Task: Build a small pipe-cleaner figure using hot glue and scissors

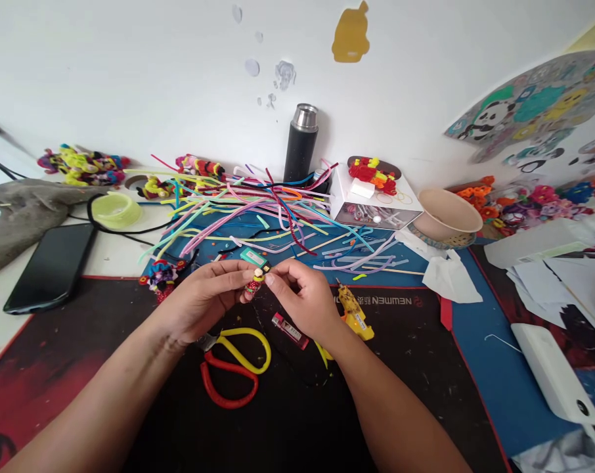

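Between the fingertips of my left hand [211, 292] is a small pipe-cleaner doll [253, 284] with a pale round head, a yellow collar and a red body. My right hand [302, 295] pinches at the doll's right side, its thumb and forefinger against the head and collar. Just behind the doll lies a teal lighter [254, 256]. Below my hands rest scissors with one yellow and one red handle [231, 397], their blades partly under my left wrist. A pink lighter [290, 330] lies beside my right hand. To its right is a yellow glue gun [356, 312], partly behind my forearm.
A heap of coloured pipe cleaners [248, 203] spreads across the back, before a black thermos [301, 144]. At left are a phone [51, 266] and yellow tape [116, 210]. A white box [376, 203], a bowl [448, 217] and a white power bank [553, 374] stand at right.
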### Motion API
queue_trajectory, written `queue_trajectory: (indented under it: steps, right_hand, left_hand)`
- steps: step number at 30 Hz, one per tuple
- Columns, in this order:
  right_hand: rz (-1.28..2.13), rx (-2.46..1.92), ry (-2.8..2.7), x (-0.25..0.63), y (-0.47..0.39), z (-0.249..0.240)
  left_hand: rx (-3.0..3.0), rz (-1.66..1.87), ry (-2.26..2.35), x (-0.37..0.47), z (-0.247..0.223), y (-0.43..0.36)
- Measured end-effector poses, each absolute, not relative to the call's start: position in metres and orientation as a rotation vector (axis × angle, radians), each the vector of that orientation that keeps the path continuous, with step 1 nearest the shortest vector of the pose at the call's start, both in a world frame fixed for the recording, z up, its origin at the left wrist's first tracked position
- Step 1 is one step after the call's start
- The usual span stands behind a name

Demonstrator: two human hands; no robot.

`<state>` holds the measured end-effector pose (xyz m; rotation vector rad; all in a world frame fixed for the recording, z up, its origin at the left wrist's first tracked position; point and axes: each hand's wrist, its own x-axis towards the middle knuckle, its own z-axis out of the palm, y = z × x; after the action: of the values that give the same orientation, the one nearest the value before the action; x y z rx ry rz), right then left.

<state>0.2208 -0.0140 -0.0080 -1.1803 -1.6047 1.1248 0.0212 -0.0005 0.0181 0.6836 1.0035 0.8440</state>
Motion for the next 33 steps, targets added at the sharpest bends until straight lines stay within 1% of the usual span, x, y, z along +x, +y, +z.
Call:
queue_trajectory:
  steps: [22, 33]
  right_hand:
    - [1.175, -1.149, -1.595, 0.2219, -0.0122, -0.0097]
    - [1.22, -1.147, -1.564, 0.2214, -0.0124, -0.0129]
  left_hand:
    - [0.661, 0.849, 0.96, 0.0183, 0.0145, 0.0001]
    - [0.674, 0.913, 0.979, 0.0211, 0.0173, -0.0014]
